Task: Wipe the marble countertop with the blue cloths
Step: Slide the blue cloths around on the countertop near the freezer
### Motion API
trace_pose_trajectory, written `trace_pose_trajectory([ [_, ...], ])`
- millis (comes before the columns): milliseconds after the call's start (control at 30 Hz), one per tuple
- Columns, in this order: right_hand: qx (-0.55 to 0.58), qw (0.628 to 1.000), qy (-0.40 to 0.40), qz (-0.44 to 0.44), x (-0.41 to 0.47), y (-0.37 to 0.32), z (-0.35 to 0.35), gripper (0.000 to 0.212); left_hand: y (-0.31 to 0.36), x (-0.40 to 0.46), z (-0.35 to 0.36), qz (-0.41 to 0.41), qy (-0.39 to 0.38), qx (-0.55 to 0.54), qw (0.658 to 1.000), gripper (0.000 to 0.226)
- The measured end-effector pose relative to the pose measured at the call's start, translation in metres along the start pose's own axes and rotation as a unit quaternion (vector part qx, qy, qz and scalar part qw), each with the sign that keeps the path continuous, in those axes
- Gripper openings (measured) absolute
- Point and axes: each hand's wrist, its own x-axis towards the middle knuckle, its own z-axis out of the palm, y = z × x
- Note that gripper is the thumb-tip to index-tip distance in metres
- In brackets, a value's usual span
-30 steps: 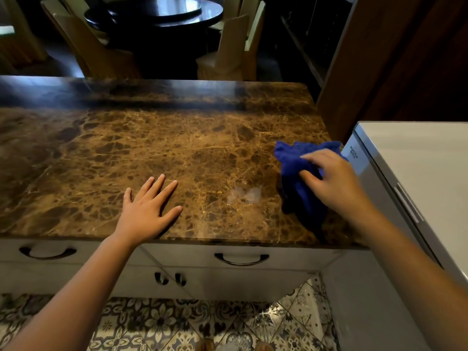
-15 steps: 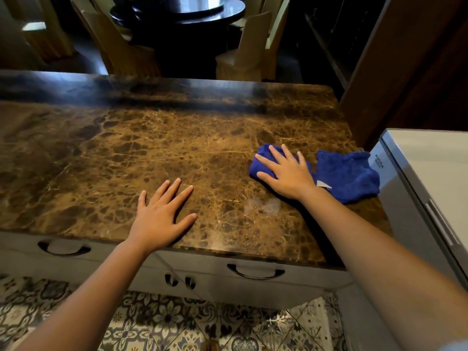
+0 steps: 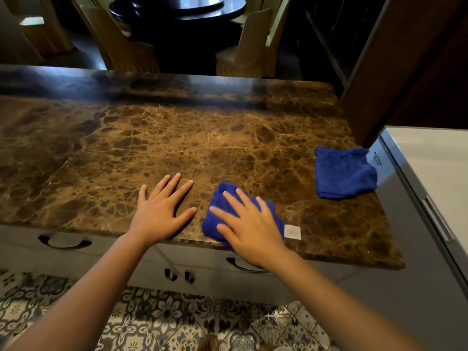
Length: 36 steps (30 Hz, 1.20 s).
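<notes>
The brown marble countertop (image 3: 152,148) fills the middle of the view. My right hand (image 3: 249,228) lies flat with spread fingers on a blue cloth (image 3: 217,211) near the counter's front edge; a white label sticks out at the cloth's right side. A second blue cloth (image 3: 342,173) lies crumpled at the counter's right edge, untouched. My left hand (image 3: 162,211) rests flat on the bare marble, fingers apart, just left of the cloth under my right hand.
A white chest appliance (image 3: 430,178) stands against the counter's right end. Drawers with dark handles (image 3: 64,243) sit below the front edge. Wooden chairs (image 3: 121,46) and a dark round table (image 3: 182,11) stand beyond the far edge. A dark wooden panel (image 3: 405,72) rises at the right.
My right hand has slid one blue cloth left and toward the front edge, away from the other cloth, which stays at the right edge. My left hand has stayed put.
</notes>
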Motion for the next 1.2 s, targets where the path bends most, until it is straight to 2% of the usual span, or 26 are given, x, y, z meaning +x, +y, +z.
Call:
trace_pose_trajectory([
  [167,-0.041,0.987,-0.042,-0.15,-0.04,0.024,-0.009,0.043,0.0,-0.001,0.0,0.0,-0.002,0.006,1.0,0.071],
  [267,-0.051,0.981,-0.057,-0.181,-0.046,0.041,-0.017,0.044,0.0,-0.001,-0.002,0.001,-0.01,0.002,1.0,0.072],
  [333,-0.029,0.991,-0.035,-0.129,-0.04,0.04,-0.016,0.045,0.0,-0.001,-0.002,0.002,-0.008,-0.001,1.0,0.072],
  [433,-0.001,0.998,0.04,0.049,-0.013,0.026,-0.01,0.049,-0.001,-0.001,-0.001,0.002,-0.007,-0.004,1.0,0.072],
  [500,-0.013,0.989,0.043,0.138,0.006,0.013,-0.008,0.053,0.0,-0.001,-0.001,0.0,-0.004,-0.002,1.0,0.072],
  [533,-0.022,0.988,0.023,0.148,0.013,0.007,-0.006,0.051,0.001,-0.001,-0.001,-0.003,-0.002,0.0,1.0,0.073],
  [600,-0.036,0.993,-0.012,0.111,0.015,0.0,-0.005,0.049,0.002,-0.001,-0.001,-0.006,-0.003,0.006,1.0,0.074],
  [667,-0.063,0.995,0.009,0.075,0.006,0.002,-0.014,0.051,0.001,-0.001,-0.001,-0.005,-0.009,0.007,1.0,0.074],
  [733,-0.088,0.992,0.017,0.091,-0.002,0.004,-0.026,0.054,0.001,0.0,-0.002,-0.004,-0.009,0.006,1.0,0.074],
  [833,-0.096,0.985,-0.04,0.138,-0.002,-0.004,-0.028,0.054,0.001,0.0,0.0,-0.004,0.001,0.006,1.0,0.073],
  [900,-0.091,0.984,-0.05,0.146,0.003,-0.017,-0.027,0.052,0.001,0.0,0.001,-0.007,0.009,0.005,1.0,0.073],
  [1067,-0.04,0.999,-0.008,0.023,-0.004,-0.021,-0.023,0.037,0.001,0.0,0.001,-0.006,0.01,0.007,1.0,0.074],
  [1200,0.015,0.997,0.026,-0.076,-0.029,-0.003,-0.024,0.023,-0.002,0.001,0.002,-0.003,0.003,0.005,1.0,0.072],
])
